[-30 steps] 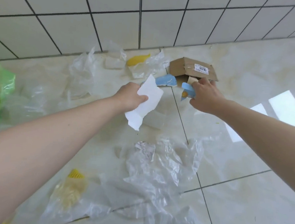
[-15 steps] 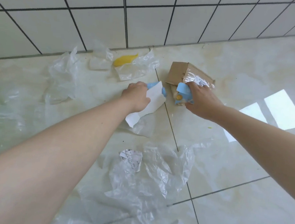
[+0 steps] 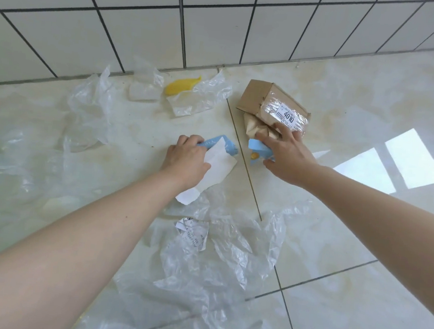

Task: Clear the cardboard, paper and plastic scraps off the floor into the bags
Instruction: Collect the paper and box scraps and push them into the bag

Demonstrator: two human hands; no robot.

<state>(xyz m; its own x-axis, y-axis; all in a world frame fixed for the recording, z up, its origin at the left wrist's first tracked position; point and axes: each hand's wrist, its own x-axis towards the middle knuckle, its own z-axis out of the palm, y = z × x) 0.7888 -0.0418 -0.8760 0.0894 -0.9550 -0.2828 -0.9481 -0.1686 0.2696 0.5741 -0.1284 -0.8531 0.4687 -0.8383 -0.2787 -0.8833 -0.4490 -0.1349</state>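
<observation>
My left hand holds a torn white paper sheet and its fingers curl onto a blue paper scrap lying on the floor. My right hand grips another blue scrap with a yellow spot under the palm, while its fingertips reach onto the crumpled brown paper spilling from a brown cardboard box labelled 4010. A crumpled printed receipt lies among clear plastic film near me.
More clear plastic bags and wrappers lie by the white tiled wall, with a yellow plastic piece between them. Pale film covers the floor at left. Glossy floor tiles stretch to the right.
My left hand lowered the white sheet to the floor onto the blue scrap. My right hand moved its blue scrap against the cardboard box, which has tilted up. The green bags left the view.
</observation>
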